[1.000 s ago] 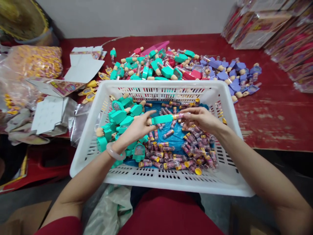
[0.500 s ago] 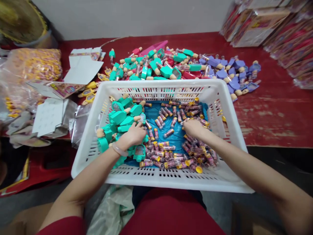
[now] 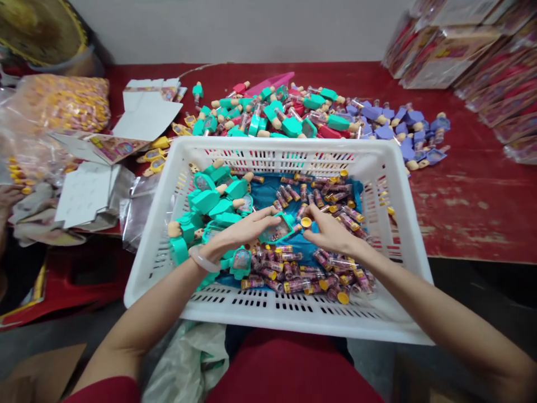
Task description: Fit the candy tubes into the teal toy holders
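Note:
My left hand (image 3: 245,228) is closed around a teal plastic bottle-shaped case (image 3: 283,229) with a clear window, held over the middle of a white basket (image 3: 289,144). Close to the case's neck end, my right hand (image 3: 331,232) pinches a small clear tube with a yellow cap (image 3: 306,223). The basket's left side holds a heap of teal cases (image 3: 205,200), some with tan knobs. Many capped tubes (image 3: 297,285) with pinkish contents lie in the middle and right, over a blue plastic sheet (image 3: 264,190).
Behind the basket, teal cases (image 3: 289,126) and purple cases (image 3: 384,132) with tubes attached are piled on a red table (image 3: 453,207). At left are white cards (image 3: 86,196) and a bag of yellow pieces (image 3: 75,103). Packed bags (image 3: 453,56) stand right. Another person's hand (image 3: 8,196) shows at the left edge.
My left hand has lifted a teal case from the heap and moved right. My right hand has picked up a tube and come left, so both hands are now close together.

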### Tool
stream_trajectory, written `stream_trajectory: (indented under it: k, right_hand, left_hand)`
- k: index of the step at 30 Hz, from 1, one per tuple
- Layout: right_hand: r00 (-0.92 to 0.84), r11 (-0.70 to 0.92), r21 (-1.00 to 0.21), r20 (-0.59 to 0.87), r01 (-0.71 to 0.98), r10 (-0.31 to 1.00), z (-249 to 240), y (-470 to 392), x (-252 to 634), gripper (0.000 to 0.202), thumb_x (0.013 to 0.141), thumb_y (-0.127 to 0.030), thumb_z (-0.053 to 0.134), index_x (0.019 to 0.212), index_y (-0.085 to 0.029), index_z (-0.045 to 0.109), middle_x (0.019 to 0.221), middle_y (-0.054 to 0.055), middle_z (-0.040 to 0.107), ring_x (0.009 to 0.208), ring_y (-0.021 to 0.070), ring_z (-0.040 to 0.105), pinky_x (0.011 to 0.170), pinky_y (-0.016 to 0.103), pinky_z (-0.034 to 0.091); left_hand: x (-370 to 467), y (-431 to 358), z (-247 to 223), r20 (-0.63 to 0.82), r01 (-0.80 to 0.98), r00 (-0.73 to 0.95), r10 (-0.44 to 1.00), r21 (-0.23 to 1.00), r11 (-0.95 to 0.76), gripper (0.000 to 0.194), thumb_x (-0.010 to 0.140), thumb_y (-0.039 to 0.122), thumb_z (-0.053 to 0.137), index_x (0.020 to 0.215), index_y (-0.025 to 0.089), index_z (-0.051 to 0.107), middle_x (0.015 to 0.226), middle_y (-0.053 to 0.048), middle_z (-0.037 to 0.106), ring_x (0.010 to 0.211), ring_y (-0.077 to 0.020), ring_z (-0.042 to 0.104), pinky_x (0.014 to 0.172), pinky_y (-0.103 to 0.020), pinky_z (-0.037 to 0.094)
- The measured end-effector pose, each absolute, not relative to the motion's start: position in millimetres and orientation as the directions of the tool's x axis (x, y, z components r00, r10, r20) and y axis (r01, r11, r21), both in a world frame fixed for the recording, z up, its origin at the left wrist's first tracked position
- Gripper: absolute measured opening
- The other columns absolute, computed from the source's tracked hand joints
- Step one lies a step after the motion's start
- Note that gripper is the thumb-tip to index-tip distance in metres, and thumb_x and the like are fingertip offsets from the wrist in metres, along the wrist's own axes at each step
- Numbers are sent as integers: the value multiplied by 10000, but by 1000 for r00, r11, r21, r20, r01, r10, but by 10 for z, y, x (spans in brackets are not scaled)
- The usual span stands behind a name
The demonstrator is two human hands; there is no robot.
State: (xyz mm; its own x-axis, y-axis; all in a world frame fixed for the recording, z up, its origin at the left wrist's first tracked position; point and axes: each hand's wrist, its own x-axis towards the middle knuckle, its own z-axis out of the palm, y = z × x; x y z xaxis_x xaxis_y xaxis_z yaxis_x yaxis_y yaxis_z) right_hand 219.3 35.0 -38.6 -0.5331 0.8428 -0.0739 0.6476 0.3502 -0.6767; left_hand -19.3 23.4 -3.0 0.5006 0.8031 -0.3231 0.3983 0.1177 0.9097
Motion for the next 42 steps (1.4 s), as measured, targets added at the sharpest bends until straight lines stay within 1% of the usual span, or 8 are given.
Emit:
stream_trajectory:
  k: [4, 8, 12, 15, 27, 34, 39, 42]
  right_hand:
    - [-602, 500, -596, 35, 629, 798, -408, 290, 2150, 228, 706, -189, 468, 929, -201, 424, 860, 37, 537, 705, 172, 479, 657, 275, 362]
    - [-631, 552, -529, 39, 644, 774, -455, 290, 2148, 211, 723, -190, 506, 931, -189, 468, 848, 34, 584, 711, 172, 522, 626, 256, 336]
    - [-661, 620, -325, -23, 714, 750, -510, 247, 2142, 104, 766, -231, 534, 842, -166, 565, 839, 66, 642, 697, 178, 555, 596, 272, 285]
    - [-697, 686, -179, 3, 705, 717, -525, 208, 2125, 85, 731, -202, 532, 747, -151, 597, 700, 66, 640, 607, 164, 518, 619, 301, 265]
    - [-797, 815, -14, 199, 579, 570, -392, 80, 2134, 108, 681, -134, 484, 618, -160, 567, 534, 40, 559, 492, 139, 391, 579, 317, 197]
    - [-799, 801, -38, 51, 598, 599, -297, -11, 2125, 136, 727, -142, 480, 647, -157, 589, 580, 68, 600, 515, 154, 440, 583, 326, 223]
    - [-743, 730, -143, -175, 669, 646, -293, -66, 2073, 137, 735, -200, 519, 734, -135, 639, 682, 105, 663, 590, 178, 540, 580, 310, 261]
    - [-654, 642, -150, -290, 752, 699, -283, -70, 2051, 180, 732, -247, 533, 794, -135, 660, 781, 121, 695, 649, 203, 596, 562, 292, 272]
  left_hand:
    - [-160, 193, -11, -378, 421, 539, 753, 895, 148, 437, 826, 535, 554, 1094, 190, 582, 897, -9, 602, 804, -162, 538, 656, -230, 401]
    - [-180, 167, -34, -344, 531, 610, 714, 846, -46, 424, 779, 536, 631, 1009, 183, 579, 843, 4, 595, 756, -164, 541, 632, -242, 389]
    - [-136, 73, -84, -229, 625, 618, 752, 723, -293, 382, 853, 491, 566, 1087, 189, 544, 928, -34, 626, 822, -195, 581, 712, -284, 412]
    - [-78, -18, -108, -262, 699, 587, 766, 642, -315, 463, 861, 520, 536, 1162, 172, 485, 942, -67, 627, 786, -205, 594, 642, -278, 406]
    - [2, -140, -27, -440, 587, 578, 687, 809, 25, 446, 817, 551, 551, 1073, 187, 559, 945, -38, 622, 800, -180, 554, 674, -275, 420]
    - [33, -157, -17, -680, 485, 621, 390, 724, 491, 484, 801, 588, 538, 1072, 188, 545, 707, 31, 563, 416, -59, 375, 430, -216, 299]
    - [38, -130, -15, -514, 503, 641, 570, 843, 194, 366, 798, 509, 599, 977, 189, 597, 867, 8, 622, 665, -114, 536, 622, -230, 414]
    - [49, -158, -27, -417, 595, 612, 672, 802, -44, 387, 824, 532, 565, 1002, 190, 581, 872, -6, 628, 770, -164, 572, 668, -252, 422]
